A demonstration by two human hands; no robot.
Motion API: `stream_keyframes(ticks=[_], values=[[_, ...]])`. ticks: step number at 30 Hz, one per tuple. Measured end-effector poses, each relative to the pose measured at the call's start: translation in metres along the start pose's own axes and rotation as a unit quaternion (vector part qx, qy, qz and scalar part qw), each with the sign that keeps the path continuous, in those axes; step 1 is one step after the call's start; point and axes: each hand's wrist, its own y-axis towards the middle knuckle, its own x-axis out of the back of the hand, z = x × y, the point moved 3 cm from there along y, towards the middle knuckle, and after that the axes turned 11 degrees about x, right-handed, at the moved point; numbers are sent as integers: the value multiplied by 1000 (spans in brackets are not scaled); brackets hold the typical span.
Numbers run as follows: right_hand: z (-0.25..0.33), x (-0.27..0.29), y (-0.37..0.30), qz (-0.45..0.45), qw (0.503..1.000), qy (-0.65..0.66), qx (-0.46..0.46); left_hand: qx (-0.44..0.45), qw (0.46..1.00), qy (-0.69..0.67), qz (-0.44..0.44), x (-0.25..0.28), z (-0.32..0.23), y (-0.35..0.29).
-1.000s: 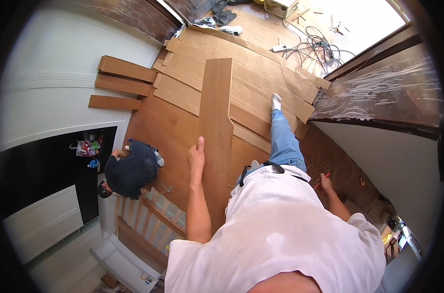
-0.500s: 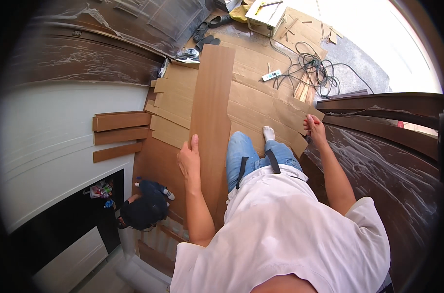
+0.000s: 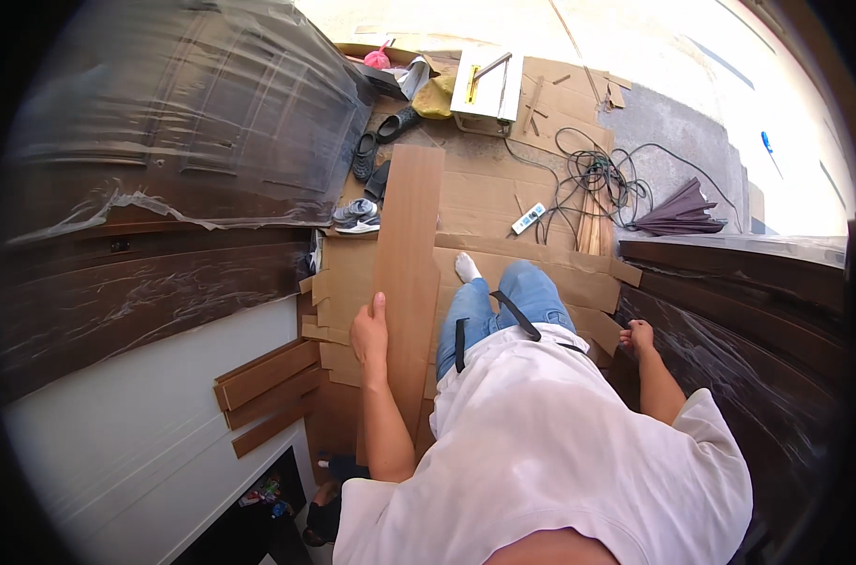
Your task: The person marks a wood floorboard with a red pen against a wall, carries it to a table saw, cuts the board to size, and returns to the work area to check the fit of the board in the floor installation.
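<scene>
My left hand [image 3: 370,331] is closed on the left edge of a long brown floor plank [image 3: 410,217], thumb on its upper face and fingers partly hidden beneath. The plank points away from me along my left side, and its right edge has a step cut into it. Off to the right, my right hand [image 3: 638,336] hangs beside the plastic-wrapped dark door frame, fingers curled. A small red stick showed in that hand half a second ago; now the fingers mostly hide it.
Cardboard sheets [image 3: 484,202] cover the floor. Ahead are a white table saw [image 3: 487,85], a power strip [image 3: 528,218], a tangled black cable [image 3: 597,174], a folded umbrella [image 3: 678,209] and shoes [image 3: 357,213]. Brown planks [image 3: 268,374] are stacked left. Another person [image 3: 324,516] crouches lower left.
I have stepped forward toward the doorway, with the other foot now in front. The plank has moved along in my left hand. My right hand has dropped lower and nearer my side.
</scene>
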Motion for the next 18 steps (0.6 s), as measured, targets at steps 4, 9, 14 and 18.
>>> stream_keyframes(ticks=[4, 9, 14, 18], values=[[64, -95, -42, 82, 996, -3, 42, -47, 999, 13, 13, 29, -62, 79], [145, -174, -54, 185, 977, -35, 102, -94, 995, 5, 29, 41, -159, 160], [230, -202, -17, 199, 970, -86, 112, -104, 993, 60, 20, 34, -241, 242], [303, -214, 78, 175, 971, -103, 124, -131, 988, 84, 12, 8, -320, 298]])
